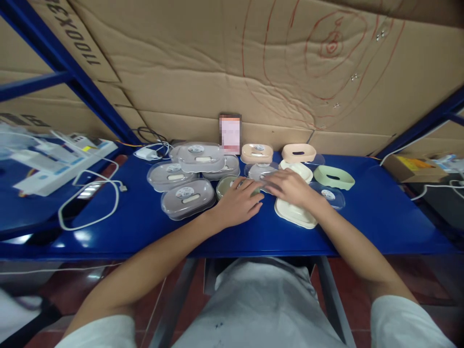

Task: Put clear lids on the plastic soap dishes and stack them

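Handling the olive container [224, 185] seemed underway, left hand [237, 202] over it, right hand [290, 186] alongside, each grip's hold unclear; steadiness seemed needed next

Blue tbl [377, 217]: grey lidded boxes [190, 198], L; green pc [343, 181], cream pcs [293, 212], R; white charger [147, 153] (prob.), back.

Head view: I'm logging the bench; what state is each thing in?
Left grey boxes: clear lids on
Back-middle peach box: clear lid on
Right peach piece: uncovered
Green piece: uncovered
Labelled clear lid at right: off
Front cream piece: uncovered, partly hidden
White cable: looped, connector free
Power strip: on or off unclear
Blurred panel: upright
Left hand, right hand: hold unclear
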Motion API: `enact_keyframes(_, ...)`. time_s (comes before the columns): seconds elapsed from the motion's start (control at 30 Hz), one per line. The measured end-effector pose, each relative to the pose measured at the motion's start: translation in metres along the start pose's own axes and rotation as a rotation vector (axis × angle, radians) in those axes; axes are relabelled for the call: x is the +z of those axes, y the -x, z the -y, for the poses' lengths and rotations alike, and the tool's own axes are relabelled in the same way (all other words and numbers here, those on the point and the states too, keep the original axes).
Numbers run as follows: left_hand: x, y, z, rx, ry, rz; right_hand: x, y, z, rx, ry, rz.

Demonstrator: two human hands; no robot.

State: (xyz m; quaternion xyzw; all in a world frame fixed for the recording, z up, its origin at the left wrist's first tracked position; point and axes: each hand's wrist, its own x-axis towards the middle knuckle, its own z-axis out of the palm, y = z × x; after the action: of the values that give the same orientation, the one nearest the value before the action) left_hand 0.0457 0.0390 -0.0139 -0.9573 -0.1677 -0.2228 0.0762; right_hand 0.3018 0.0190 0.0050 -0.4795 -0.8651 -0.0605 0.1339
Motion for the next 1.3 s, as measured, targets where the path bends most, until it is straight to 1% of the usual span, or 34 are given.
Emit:
enact_keyframes(0.07, 0.0, 0.0, 0.0, 0.002, -0.007, 0.002, 0.005, -0.001, 0.008, -0.003, 0.022, 0.062)
enact_keyframes(0.17, 0.0, -0.001, -0.001, -0.003, -0.004, 0.007, 0.013, -0.002, 0.013, 0.02, 0.037, 0.069)
enact_keyframes(0.3, -0.001, -0.001, 0.0, -0.005, 0.001, 0.025, 0.018, -0.001, 0.009, 0.049, 0.03, 0.067)
enact_keyframes(0.4, -0.001, -0.001, 0.0, -0.008, 0.009, 0.02, 0.016, -0.002, 0.004, 0.061, 0.009, 0.069)
enact_keyframes(0.53, -0.001, 0.0, -0.001, -0.004, 0.011, 0.012, 0.003, -0.001, -0.004, 0.076, -0.002, 0.053)
enact_keyframes(0.63, -0.002, 0.0, -0.001, 0.002, 0.007, 0.012, -0.016, 0.004, -0.011, 0.057, -0.017, 0.029)
enact_keyframes(0.73, -0.002, 0.0, 0.0, 0.015, -0.002, 0.006, -0.037, 0.014, -0.017, 0.077, 0.001, -0.013)
enact_keyframes(0.83, -0.001, 0.0, 0.0, 0.016, -0.005, 0.005, -0.052, 0.018, -0.023, 0.106, 0.014, -0.132)
enact_keyframes(0.9, -0.001, 0.0, 0.0, 0.013, 0.006, 0.01, -0.055, 0.011, -0.03, 0.106, -0.01, -0.231)
enact_keyframes(0.93, 0.0, 0.0, 0.0, 0.012, 0.012, 0.012, -0.053, 0.003, -0.035, 0.105, -0.029, -0.262)
enact_keyframes(0.97, 0.0, 0.0, 0.0, 0.011, 0.016, 0.012, -0.05, -0.006, -0.041, 0.105, -0.052, -0.265)
enact_keyframes(1.03, 0.0, 0.0, 0.0, 0.008, 0.019, 0.011, -0.039, -0.029, -0.054, 0.108, -0.098, -0.214)
enact_keyframes(1.17, -0.001, 0.0, 0.0, 0.002, 0.018, 0.016, -0.009, -0.072, -0.078, 0.106, -0.152, -0.099)
enact_keyframes(1.23, -0.002, 0.0, 0.0, 0.001, 0.018, 0.022, 0.003, -0.083, -0.085, 0.102, -0.156, -0.061)
enact_keyframes(1.3, -0.003, 0.0, 0.0, 0.003, 0.015, 0.026, 0.011, -0.086, -0.088, 0.104, -0.154, -0.014)
